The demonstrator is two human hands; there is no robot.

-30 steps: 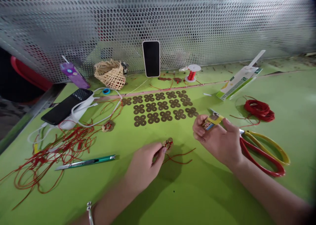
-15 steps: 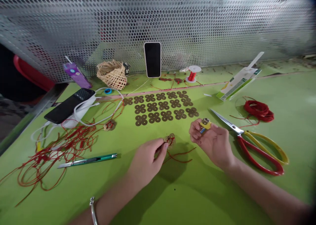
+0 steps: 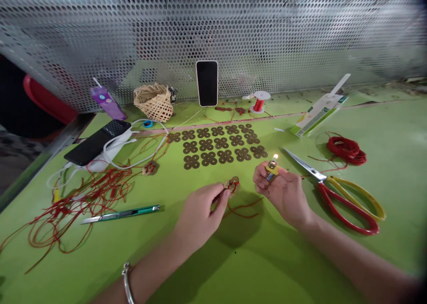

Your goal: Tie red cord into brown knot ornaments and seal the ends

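Between the thumb and fingers of my left hand (image 3: 202, 210) is a small cluster of coins (image 3: 234, 185) tied with red cord. Loose ends of the red cord (image 3: 245, 211) trail down to the right from it. My right hand (image 3: 283, 190) grips a yellow lighter (image 3: 272, 167), and a small flame (image 3: 275, 157) burns at its top. The lighter is apart from the coin cluster, to its right and a little higher. Behind both hands, rows of coins (image 3: 208, 158) lie flat in groups on the green table (image 3: 207, 268).
Scissors (image 3: 320, 177) and a red cord coil (image 3: 345, 150) lie right. A utility knife (image 3: 123, 214), tangled red cord (image 3: 83, 202), a black phone (image 3: 98, 142) with white cable and a tied coin cluster (image 3: 150, 168) are left. A basket (image 3: 155, 103), upright phone (image 3: 207, 82) and thread spool (image 3: 259, 103) stand behind.
The lighter in my right hand now shows a flame; before, it was unlit. It is more upright. My left hand keeps its hold on the coin cluster, nearly in place.
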